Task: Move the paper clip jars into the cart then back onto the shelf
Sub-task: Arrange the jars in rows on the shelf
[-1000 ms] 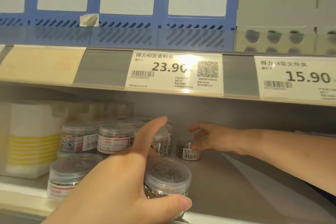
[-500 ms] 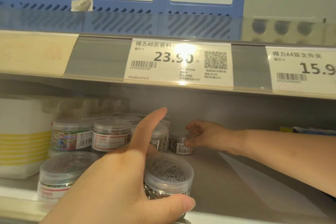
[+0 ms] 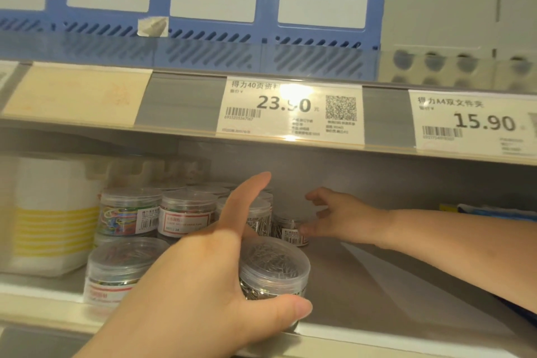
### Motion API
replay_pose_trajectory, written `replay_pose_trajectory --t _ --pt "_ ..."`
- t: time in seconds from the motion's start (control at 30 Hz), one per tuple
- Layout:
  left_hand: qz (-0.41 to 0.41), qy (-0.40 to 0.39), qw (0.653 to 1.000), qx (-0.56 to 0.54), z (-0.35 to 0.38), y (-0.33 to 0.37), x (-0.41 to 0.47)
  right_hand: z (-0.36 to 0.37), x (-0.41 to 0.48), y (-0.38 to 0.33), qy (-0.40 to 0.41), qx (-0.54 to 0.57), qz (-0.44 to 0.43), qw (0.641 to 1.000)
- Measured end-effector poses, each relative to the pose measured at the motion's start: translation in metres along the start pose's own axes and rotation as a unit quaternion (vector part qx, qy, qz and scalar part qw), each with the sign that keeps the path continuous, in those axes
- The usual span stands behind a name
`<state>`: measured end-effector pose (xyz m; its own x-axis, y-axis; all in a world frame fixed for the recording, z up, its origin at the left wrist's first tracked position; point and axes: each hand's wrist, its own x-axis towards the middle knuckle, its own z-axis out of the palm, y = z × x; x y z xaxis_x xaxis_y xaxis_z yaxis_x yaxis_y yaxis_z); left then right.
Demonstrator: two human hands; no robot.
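Lower shelf (image 3: 377,285), grey deck, jars clustered left of centre.

Front edge: left hand (image 3: 200,285) grips the front jar (image 3: 276,267) of silver clips. The thumb is curled round its near side and the index finger is straight, raised above the lid (other fingers hidden behind the jar).

Toward the back: right hand (image 3: 343,218) reaches in from the right edge, fingers spread and loose, holding nothing. Its thumb tip is just beside the small jar (image 3: 290,234), which stands upright on the deck.

Left of that, back row: coloured-clip jar (image 3: 128,213), red-label jar (image 3: 186,213). A front-left jar (image 3: 116,270) sits at the front edge, partly behind the left hand. White-and-yellow box (image 3: 49,212) at the left end. Price tags (image 3: 290,110) on the lip of the shelf above.
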<state>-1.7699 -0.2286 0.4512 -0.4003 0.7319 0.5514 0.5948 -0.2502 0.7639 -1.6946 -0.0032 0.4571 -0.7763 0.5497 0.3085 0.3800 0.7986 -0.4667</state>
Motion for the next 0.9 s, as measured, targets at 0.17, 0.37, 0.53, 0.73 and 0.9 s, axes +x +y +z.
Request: replay_pose_trajectory --t 0.17,0.37,0.53,0.73,0.9 --pt "0.049 -0.018 0.942 0.332 0.002 -0.002 -0.027 -0.02 -0.042 -0.004 -0.028 0.037 -0.055 0.997" --pt "0.058 -0.026 0.955 0.29 0.001 -0.007 -0.018 -0.026 -0.083 -0.022 -0.131 0.103 -0.101 0.981" --pt "0.073 -0.041 0.957 0.278 0.002 -0.007 -0.02 -0.021 -0.104 -0.039 -0.233 0.131 -0.113 0.957" --pt "0.09 -0.055 0.946 0.305 0.004 -0.008 -0.021 -0.007 -0.107 -0.053 -0.21 0.144 -0.113 0.96" --pt "0.107 -0.048 0.947 0.3 0.003 -0.012 -0.017 -0.001 -0.101 -0.05 -0.155 0.142 -0.125 0.97"
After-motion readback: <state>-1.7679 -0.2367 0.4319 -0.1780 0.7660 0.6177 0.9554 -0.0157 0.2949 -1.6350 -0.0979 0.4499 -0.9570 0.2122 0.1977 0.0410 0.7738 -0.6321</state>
